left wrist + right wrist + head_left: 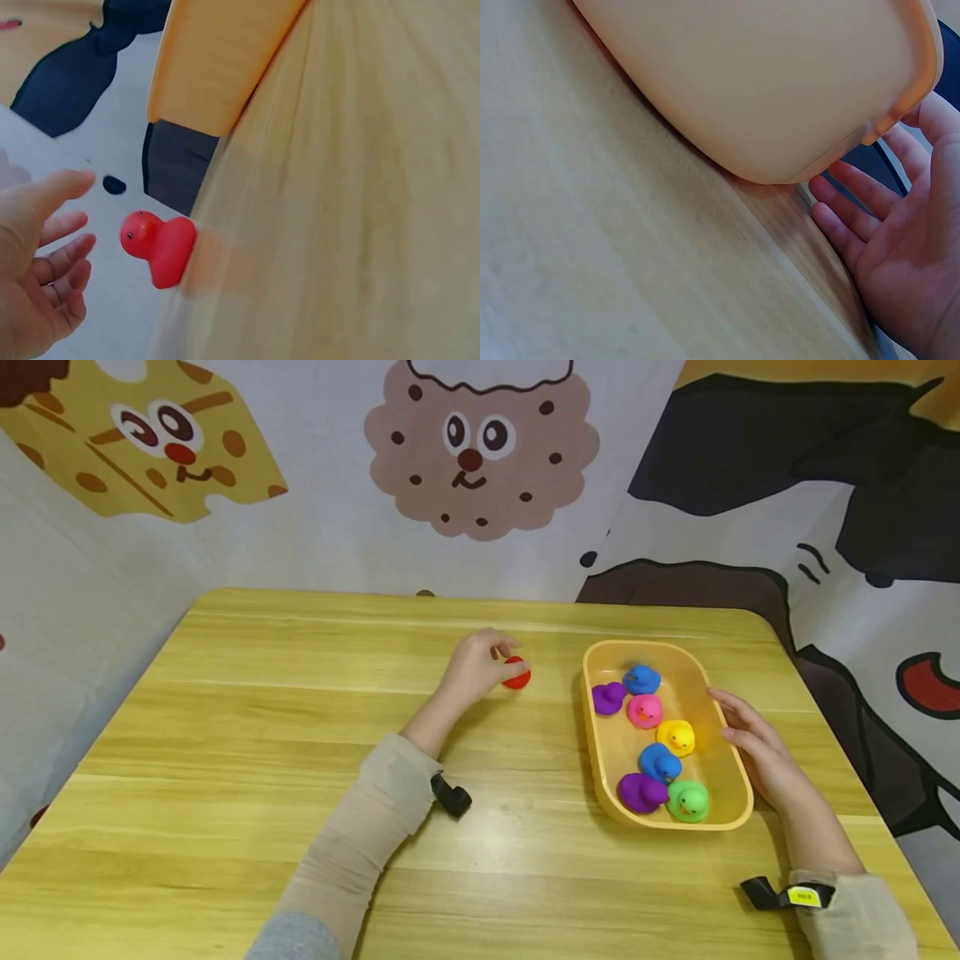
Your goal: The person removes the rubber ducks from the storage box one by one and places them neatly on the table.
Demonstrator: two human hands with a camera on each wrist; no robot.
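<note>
A small red rubber duck stands on the wooden table; in the head view the thumb partly covers the duck. My left hand hovers at it with loosely bent fingers. The left wrist view shows a gap between this hand and the duck. To the right is an orange-yellow plastic tub with several rubber ducks inside. My right hand rests at the tub's right rim with thumb and forefinger. Its other fingers stay loose beside the outer wall in the right wrist view.
Inside the tub are blue, purple, pink, yellow and green ducks. The wooden table reaches back to a cloth printed with cartoon figures. Black camera mounts sit on both wrists.
</note>
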